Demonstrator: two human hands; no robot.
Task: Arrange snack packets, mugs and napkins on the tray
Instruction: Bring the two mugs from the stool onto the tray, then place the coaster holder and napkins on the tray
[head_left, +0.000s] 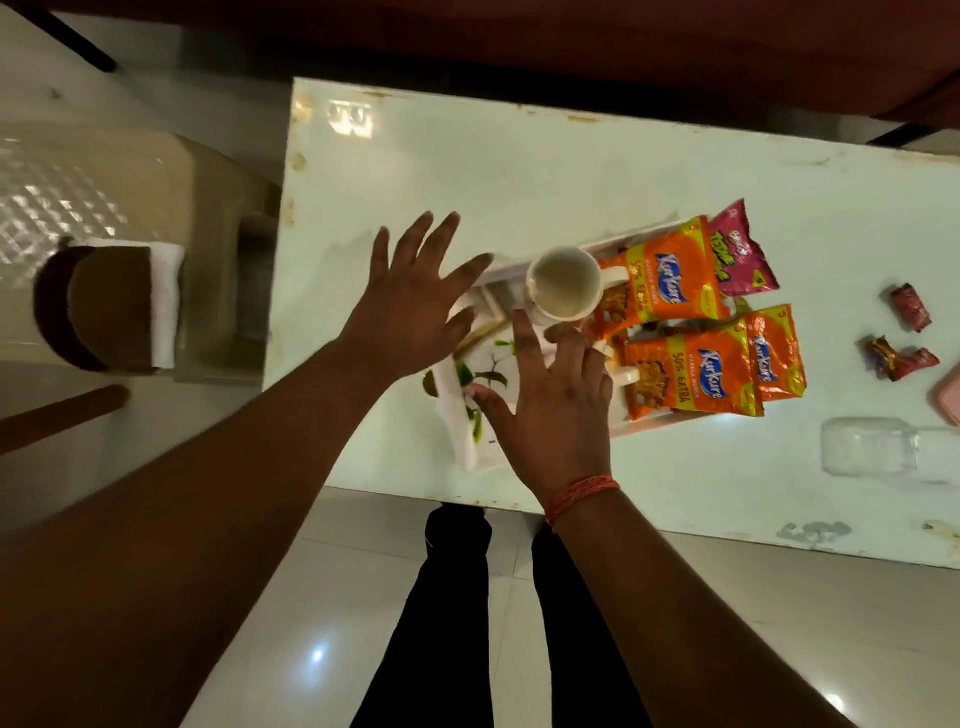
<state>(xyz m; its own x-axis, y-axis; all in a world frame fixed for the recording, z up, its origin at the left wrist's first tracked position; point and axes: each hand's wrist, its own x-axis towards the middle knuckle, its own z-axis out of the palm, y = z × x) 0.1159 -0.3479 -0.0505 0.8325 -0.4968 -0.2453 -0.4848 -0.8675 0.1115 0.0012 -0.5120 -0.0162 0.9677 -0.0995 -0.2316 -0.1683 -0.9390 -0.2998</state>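
Now, with both your left hand (410, 306) and right hand (556, 400) spread and empty, square the leaf-print napkins (480, 384) left of the mug (565, 282) on the tray (506, 267).

The upper orange foil snack packet (657, 283) on the white tray (511, 265) reads "Kurkure" in a blue logo. The lower orange foil snack packet (693, 376) reads "Kurkure" and "50% EXTRA". A third orange packet (779, 356) beside it also shows "Kurkure". The pink packet's (740, 257) lettering is illegible.
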